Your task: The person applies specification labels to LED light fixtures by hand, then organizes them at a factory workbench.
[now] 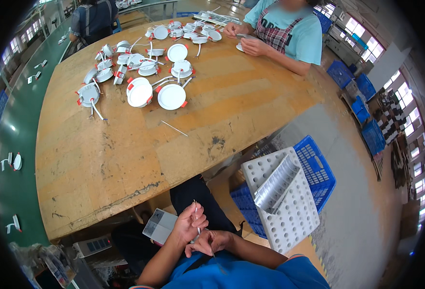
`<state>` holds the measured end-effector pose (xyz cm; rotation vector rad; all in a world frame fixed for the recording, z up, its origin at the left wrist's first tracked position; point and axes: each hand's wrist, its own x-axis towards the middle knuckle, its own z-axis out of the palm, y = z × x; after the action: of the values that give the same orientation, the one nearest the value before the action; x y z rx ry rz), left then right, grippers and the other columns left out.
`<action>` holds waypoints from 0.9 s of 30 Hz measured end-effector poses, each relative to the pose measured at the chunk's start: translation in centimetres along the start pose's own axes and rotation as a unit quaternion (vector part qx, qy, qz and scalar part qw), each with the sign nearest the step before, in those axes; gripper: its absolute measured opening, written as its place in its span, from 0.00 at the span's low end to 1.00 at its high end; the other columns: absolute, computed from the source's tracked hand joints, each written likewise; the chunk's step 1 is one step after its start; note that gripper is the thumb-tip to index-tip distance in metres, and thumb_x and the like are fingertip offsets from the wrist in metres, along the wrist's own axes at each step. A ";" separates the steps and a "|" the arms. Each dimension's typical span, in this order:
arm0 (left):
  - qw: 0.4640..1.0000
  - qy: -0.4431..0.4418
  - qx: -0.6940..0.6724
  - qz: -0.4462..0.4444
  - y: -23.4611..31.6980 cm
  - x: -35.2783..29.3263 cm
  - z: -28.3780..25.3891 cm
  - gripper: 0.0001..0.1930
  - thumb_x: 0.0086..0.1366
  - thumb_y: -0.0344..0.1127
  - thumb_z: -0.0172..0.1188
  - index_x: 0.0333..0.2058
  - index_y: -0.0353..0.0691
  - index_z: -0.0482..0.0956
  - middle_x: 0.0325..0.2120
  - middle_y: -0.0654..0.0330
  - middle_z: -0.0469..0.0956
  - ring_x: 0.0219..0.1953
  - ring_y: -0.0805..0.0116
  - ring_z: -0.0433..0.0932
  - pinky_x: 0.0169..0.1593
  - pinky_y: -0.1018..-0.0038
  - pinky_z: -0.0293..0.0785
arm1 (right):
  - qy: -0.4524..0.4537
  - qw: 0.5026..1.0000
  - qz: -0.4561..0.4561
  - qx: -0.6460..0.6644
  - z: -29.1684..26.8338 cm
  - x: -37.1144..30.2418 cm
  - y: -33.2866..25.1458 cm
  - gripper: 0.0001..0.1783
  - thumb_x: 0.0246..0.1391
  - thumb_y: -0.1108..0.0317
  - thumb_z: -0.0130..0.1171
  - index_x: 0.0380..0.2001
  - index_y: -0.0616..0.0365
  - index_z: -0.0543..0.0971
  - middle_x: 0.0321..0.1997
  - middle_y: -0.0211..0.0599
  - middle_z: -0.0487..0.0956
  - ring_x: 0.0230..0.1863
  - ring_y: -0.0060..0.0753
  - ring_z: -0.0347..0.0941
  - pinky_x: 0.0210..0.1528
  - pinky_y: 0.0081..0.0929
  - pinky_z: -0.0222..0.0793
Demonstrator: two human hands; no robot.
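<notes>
Close to my body, below the table's near edge, my left hand (191, 222) is closed around a short, thin white cable (198, 228). A fine wire-like tip sticks up above its fingers. Lower and to the right, my right hand (211, 242) pinches the cable's lower part, and thin dark strands show under its fingertips. Fingers cover much of the cable. On the wooden table (251, 106) ahead lie several round white downlights with red clips, among them one nearest me (172, 97). A thin pale rod (174, 128) lies nearer the front edge.
At my right a white perforated board (296, 216) with a silvery tray (277, 185) rests on blue crates (318, 168). A co-worker (289, 29) handles a small part across the table. To the left runs a green conveyor (26, 125) with scattered lights. A grey box (159, 226) sits near my lap.
</notes>
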<state>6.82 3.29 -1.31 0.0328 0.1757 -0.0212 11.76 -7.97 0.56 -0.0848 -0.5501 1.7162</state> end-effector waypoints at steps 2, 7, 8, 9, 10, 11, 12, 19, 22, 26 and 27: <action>0.997 0.068 -0.019 -0.007 0.0 -0.1 0.1 0.07 0.57 0.40 0.52 0.29 0.44 0.74 0.16 0.69 0.67 0.13 0.80 0.58 0.21 0.81 0.55 | -0.005 1.000 -0.005 -0.010 -0.2 -0.1 0.2 0.08 0.37 0.63 0.62 0.14 0.52 0.76 0.14 0.22 0.70 0.21 0.17 0.64 0.52 0.39 0.48; 0.998 0.067 0.010 -0.008 0.5 -0.1 0.4 0.06 0.56 0.38 0.54 0.28 0.42 0.74 0.17 0.68 0.68 0.12 0.80 0.57 0.19 0.81 0.55 | 0.005 1.000 0.016 -0.018 -0.2 0.0 -0.1 0.09 0.37 0.61 0.64 0.15 0.52 0.77 0.14 0.22 0.70 0.22 0.17 0.64 0.52 0.40 0.48; 0.997 0.068 0.018 -0.009 0.6 -0.2 0.6 0.07 0.56 0.38 0.54 0.28 0.41 0.74 0.16 0.68 0.68 0.12 0.80 0.57 0.18 0.81 0.55 | 0.007 0.999 0.023 -0.028 -0.1 0.1 -0.2 0.09 0.37 0.61 0.64 0.15 0.52 0.77 0.14 0.21 0.70 0.22 0.17 0.63 0.51 0.40 0.48; 0.998 0.065 0.019 -0.007 0.6 -0.1 0.7 0.07 0.56 0.38 0.54 0.28 0.41 0.74 0.16 0.68 0.68 0.12 0.80 0.57 0.18 0.81 0.55 | 0.005 0.999 0.025 -0.031 -0.2 0.1 -0.3 0.09 0.37 0.61 0.64 0.15 0.52 0.77 0.14 0.21 0.70 0.22 0.17 0.63 0.51 0.40 0.48; 0.995 0.093 0.048 0.007 0.5 0.0 0.9 0.07 0.56 0.37 0.54 0.28 0.40 0.73 0.16 0.68 0.67 0.11 0.80 0.57 0.17 0.82 0.53 | 0.014 0.999 0.029 -0.031 -0.3 0.1 -0.1 0.09 0.36 0.61 0.64 0.15 0.52 0.77 0.14 0.21 0.69 0.22 0.17 0.63 0.52 0.40 0.48; 0.990 0.120 0.077 0.022 0.3 0.1 1.0 0.07 0.56 0.36 0.54 0.27 0.39 0.73 0.15 0.67 0.67 0.11 0.80 0.56 0.16 0.83 0.52 | 0.022 0.999 0.034 -0.031 -0.3 0.1 0.0 0.09 0.36 0.61 0.64 0.16 0.52 0.77 0.14 0.21 0.69 0.22 0.18 0.63 0.52 0.39 0.48; 0.990 0.115 0.080 0.024 0.1 0.3 1.4 0.07 0.56 0.36 0.54 0.27 0.39 0.73 0.15 0.67 0.67 0.11 0.80 0.56 0.16 0.83 0.52 | 0.019 0.999 0.035 -0.037 -0.4 0.0 0.0 0.09 0.36 0.61 0.64 0.16 0.52 0.77 0.14 0.21 0.69 0.22 0.18 0.63 0.52 0.39 0.48; 0.895 0.201 0.342 0.207 -1.1 0.7 0.8 0.09 0.61 0.35 0.48 0.34 0.35 0.72 0.13 0.65 0.65 0.09 0.81 0.58 0.13 0.84 0.54 | 0.012 0.999 0.039 -0.025 -0.5 0.1 0.2 0.09 0.38 0.60 0.64 0.16 0.51 0.76 0.14 0.21 0.67 0.23 0.18 0.63 0.53 0.39 0.48; 0.894 0.136 0.387 0.178 -1.2 -0.2 1.0 0.15 0.64 0.38 0.42 0.42 0.33 0.68 0.17 0.60 0.70 0.18 0.73 0.70 0.25 0.80 0.67 | 0.003 0.999 0.029 -0.042 -0.2 0.0 -0.3 0.09 0.38 0.61 0.63 0.16 0.52 0.76 0.15 0.22 0.67 0.23 0.20 0.63 0.52 0.39 0.50; 0.797 0.016 0.559 0.228 -2.3 -4.0 -1.4 0.21 0.65 0.39 0.34 0.52 0.30 0.55 0.31 0.51 0.74 0.40 0.60 0.72 0.48 0.69 0.63 | 0.040 0.995 0.067 -0.061 1.5 -0.3 -1.1 0.09 0.41 0.64 0.61 0.16 0.56 0.75 0.18 0.26 0.69 0.28 0.21 0.65 0.49 0.37 0.54; 0.768 0.029 0.592 0.245 -2.5 -4.5 -1.9 0.21 0.65 0.38 0.34 0.52 0.30 0.57 0.31 0.51 0.74 0.40 0.60 0.72 0.47 0.70 0.64 | 0.059 0.992 0.076 -0.081 2.0 -0.3 -1.4 0.08 0.42 0.66 0.61 0.17 0.57 0.74 0.20 0.28 0.70 0.31 0.21 0.66 0.48 0.33 0.56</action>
<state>2.02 0.90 -2.51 1.3607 0.1882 0.4014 12.41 -8.68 2.85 -0.3504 -0.6068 1.7979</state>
